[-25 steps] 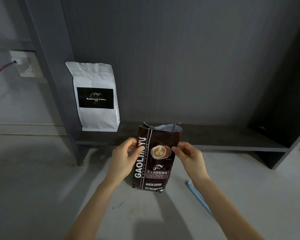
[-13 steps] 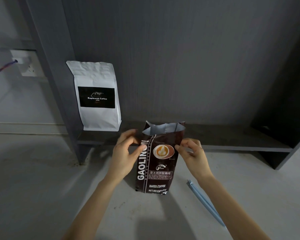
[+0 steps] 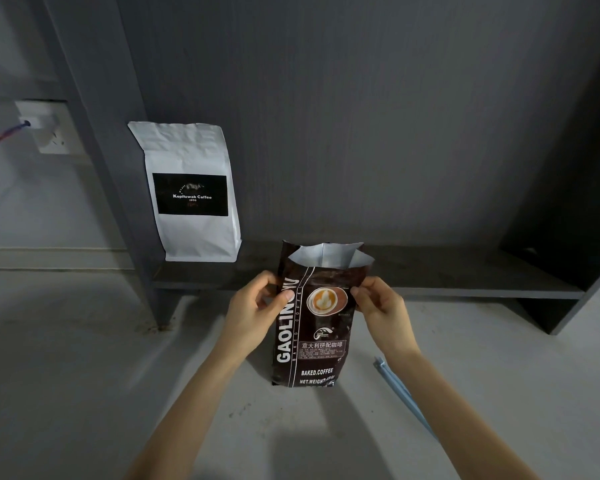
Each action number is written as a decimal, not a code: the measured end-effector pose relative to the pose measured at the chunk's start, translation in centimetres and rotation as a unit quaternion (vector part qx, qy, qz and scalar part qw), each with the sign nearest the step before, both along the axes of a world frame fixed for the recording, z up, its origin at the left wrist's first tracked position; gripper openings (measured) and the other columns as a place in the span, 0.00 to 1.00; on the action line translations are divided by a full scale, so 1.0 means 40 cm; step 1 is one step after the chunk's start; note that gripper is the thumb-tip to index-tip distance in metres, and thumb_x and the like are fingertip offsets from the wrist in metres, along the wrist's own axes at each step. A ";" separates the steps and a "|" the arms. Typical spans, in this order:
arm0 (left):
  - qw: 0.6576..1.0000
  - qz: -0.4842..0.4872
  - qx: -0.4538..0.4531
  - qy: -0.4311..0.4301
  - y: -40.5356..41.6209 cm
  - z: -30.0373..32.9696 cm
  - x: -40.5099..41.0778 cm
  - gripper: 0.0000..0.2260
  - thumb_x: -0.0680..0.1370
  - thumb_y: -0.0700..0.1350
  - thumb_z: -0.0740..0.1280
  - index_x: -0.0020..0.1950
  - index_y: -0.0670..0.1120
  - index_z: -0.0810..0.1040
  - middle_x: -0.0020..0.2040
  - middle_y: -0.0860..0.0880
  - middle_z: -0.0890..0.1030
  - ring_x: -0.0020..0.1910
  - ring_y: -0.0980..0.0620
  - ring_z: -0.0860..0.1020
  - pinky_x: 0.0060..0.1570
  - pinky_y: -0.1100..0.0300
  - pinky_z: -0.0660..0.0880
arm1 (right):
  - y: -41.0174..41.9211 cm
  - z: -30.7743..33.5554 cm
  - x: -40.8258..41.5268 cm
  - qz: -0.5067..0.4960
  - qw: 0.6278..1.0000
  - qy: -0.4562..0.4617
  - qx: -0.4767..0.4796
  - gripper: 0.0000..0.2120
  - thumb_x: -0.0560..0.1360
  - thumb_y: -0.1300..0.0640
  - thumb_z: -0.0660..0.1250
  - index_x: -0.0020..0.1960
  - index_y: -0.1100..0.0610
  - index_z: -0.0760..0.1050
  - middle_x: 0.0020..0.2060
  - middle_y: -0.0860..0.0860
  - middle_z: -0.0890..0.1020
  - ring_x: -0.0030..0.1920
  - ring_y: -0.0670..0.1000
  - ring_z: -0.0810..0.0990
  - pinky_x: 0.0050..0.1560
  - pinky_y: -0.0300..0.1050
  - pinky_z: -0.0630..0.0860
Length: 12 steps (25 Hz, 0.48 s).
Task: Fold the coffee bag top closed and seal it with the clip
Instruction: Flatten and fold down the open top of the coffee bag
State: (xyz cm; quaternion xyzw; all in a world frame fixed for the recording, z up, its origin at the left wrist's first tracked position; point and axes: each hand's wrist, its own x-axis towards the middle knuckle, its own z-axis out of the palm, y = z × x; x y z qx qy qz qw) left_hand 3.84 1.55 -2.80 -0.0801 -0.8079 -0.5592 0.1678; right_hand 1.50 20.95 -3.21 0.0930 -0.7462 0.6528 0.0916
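A dark brown coffee bag (image 3: pixel 317 336) with white lettering and a latte picture stands upright on the pale floor. Its top is open, and the silver lining shows inside. My left hand (image 3: pixel 253 308) pinches the bag's left edge just below the mouth. My right hand (image 3: pixel 381 308) pinches the right edge at the same height. A long light-blue clip (image 3: pixel 400 393) lies on the floor to the right of the bag, partly hidden under my right forearm.
A white coffee bag (image 3: pixel 191 192) with a black label stands on a low dark shelf (image 3: pixel 465 275) against a grey back panel. A dark upright post (image 3: pixel 118 188) rises at left. A wall socket (image 3: pixel 49 131) with a cable sits far left.
The bag has gone from tilted to upright on the floor. Both hands slid up its sides to just under the open mouth, which has spread wider.
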 end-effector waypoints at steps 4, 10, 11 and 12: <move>1.000 -0.002 0.019 -0.008 0.000 0.003 0.003 0.12 0.73 0.41 0.67 0.45 0.57 0.70 0.43 0.55 0.81 0.44 0.56 0.80 0.47 0.57 0.76 | -0.004 -0.010 0.002 -0.004 0.998 0.005 -0.056 0.13 0.73 0.64 0.63 0.43 0.44 0.71 0.30 0.45 0.81 0.36 0.43 0.80 0.38 0.29 0.77; 0.998 -0.016 0.050 -0.022 0.002 0.005 0.003 0.20 0.73 0.36 0.65 0.49 0.63 0.70 0.47 0.60 0.78 0.46 0.64 0.78 0.47 0.73 0.73 | 0.006 0.001 0.002 0.020 1.000 0.005 0.004 0.13 0.73 0.65 0.63 0.43 0.47 0.75 0.36 0.47 0.81 0.38 0.42 0.80 0.43 0.39 0.77; 0.999 -0.016 0.043 -0.020 0.006 0.006 0.005 0.18 0.74 0.36 0.64 0.48 0.62 0.71 0.46 0.60 0.78 0.46 0.65 0.78 0.47 0.73 0.72 | 0.007 0.002 0.003 0.029 0.999 0.009 0.019 0.14 0.73 0.66 0.63 0.42 0.46 0.75 0.38 0.47 0.81 0.41 0.44 0.80 0.44 0.38 0.77; 0.999 -0.016 0.040 -0.016 0.010 0.006 0.007 0.18 0.75 0.34 0.62 0.48 0.60 0.72 0.46 0.59 0.79 0.45 0.66 0.77 0.47 0.74 0.71 | 0.008 0.002 0.003 0.037 0.999 0.014 0.027 0.14 0.72 0.66 0.63 0.42 0.47 0.75 0.39 0.47 0.82 0.43 0.45 0.80 0.44 0.36 0.77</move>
